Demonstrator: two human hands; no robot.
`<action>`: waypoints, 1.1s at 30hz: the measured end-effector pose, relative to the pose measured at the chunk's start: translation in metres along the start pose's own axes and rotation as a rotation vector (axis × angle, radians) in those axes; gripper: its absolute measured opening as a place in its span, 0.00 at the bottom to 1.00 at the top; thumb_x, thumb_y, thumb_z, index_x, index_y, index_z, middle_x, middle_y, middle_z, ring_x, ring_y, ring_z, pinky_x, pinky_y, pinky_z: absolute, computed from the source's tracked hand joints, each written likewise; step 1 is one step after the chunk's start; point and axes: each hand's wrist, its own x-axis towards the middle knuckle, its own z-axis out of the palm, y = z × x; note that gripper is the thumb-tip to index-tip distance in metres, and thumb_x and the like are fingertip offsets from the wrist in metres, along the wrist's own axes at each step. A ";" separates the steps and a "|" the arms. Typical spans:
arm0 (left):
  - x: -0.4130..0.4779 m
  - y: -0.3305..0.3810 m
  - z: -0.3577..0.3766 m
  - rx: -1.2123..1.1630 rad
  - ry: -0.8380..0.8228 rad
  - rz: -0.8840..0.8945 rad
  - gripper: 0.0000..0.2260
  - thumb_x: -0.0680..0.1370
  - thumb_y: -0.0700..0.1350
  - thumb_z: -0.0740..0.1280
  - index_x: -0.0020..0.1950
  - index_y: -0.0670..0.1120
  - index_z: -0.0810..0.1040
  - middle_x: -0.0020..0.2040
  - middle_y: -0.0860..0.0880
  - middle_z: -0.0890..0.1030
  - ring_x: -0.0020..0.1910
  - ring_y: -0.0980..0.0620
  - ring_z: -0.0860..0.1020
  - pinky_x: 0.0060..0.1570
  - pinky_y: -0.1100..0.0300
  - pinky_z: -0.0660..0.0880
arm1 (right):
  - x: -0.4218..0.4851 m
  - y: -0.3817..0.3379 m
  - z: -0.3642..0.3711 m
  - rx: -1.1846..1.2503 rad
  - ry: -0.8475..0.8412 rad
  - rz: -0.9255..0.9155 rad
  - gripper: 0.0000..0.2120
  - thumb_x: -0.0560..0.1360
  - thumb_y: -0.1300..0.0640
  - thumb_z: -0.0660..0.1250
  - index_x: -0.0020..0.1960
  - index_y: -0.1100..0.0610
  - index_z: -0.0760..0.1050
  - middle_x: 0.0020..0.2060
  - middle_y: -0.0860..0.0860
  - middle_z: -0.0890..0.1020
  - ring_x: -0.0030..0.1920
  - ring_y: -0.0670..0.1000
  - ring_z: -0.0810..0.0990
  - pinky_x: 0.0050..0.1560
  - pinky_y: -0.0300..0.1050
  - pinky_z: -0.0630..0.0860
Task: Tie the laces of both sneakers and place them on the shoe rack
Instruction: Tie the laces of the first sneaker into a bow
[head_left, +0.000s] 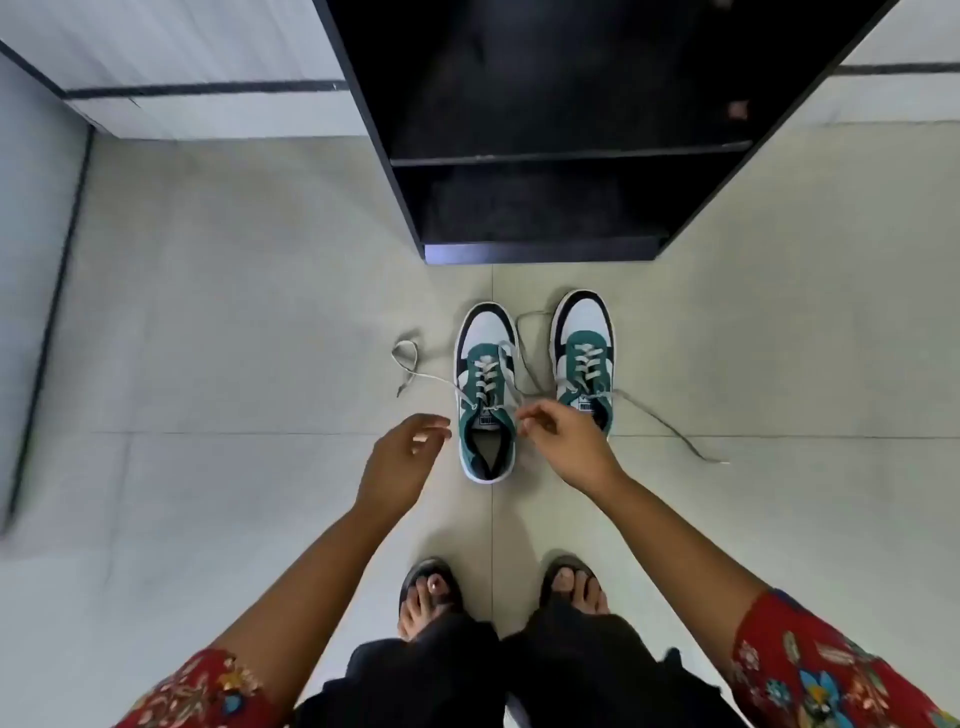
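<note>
Two green, white and black sneakers stand side by side on the tiled floor, toes toward the rack: the left sneaker (485, 395) and the right sneaker (584, 358). Both have untied grey laces. One lace end (410, 364) of the left sneaker trails out to the left. The other lace (511, 384) runs up from its right side into my right hand (563, 447), whose fingertips pinch it. My left hand (402, 460) hovers just left of the left sneaker's heel, fingers apart and holding nothing. The right sneaker's lace (670, 426) lies loose to the right.
A black shoe rack (540, 249) with open shelves stands just beyond the sneakers' toes. A wall with a dark skirting (47, 322) runs along the left. My sandalled feet (431, 597) stand on the tiles behind the sneakers.
</note>
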 end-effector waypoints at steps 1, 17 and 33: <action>0.011 -0.009 0.006 -0.052 -0.021 0.048 0.08 0.76 0.45 0.61 0.49 0.56 0.77 0.46 0.58 0.83 0.45 0.56 0.80 0.48 0.62 0.74 | 0.010 0.008 0.006 -0.013 0.001 -0.032 0.08 0.77 0.58 0.62 0.53 0.54 0.78 0.48 0.49 0.83 0.50 0.50 0.81 0.53 0.45 0.75; 0.087 -0.055 0.057 0.296 -0.063 0.179 0.36 0.70 0.50 0.69 0.73 0.57 0.53 0.72 0.49 0.64 0.52 0.43 0.79 0.49 0.54 0.74 | 0.089 0.053 0.063 0.115 0.080 -0.071 0.23 0.77 0.52 0.61 0.70 0.55 0.63 0.69 0.55 0.67 0.67 0.54 0.70 0.69 0.49 0.66; 0.081 -0.080 0.036 0.280 0.056 0.111 0.23 0.70 0.48 0.68 0.64 0.53 0.67 0.68 0.50 0.67 0.44 0.42 0.78 0.42 0.56 0.72 | 0.079 0.003 0.008 -0.938 0.252 -0.224 0.19 0.77 0.51 0.58 0.65 0.60 0.67 0.61 0.58 0.75 0.59 0.62 0.75 0.50 0.51 0.73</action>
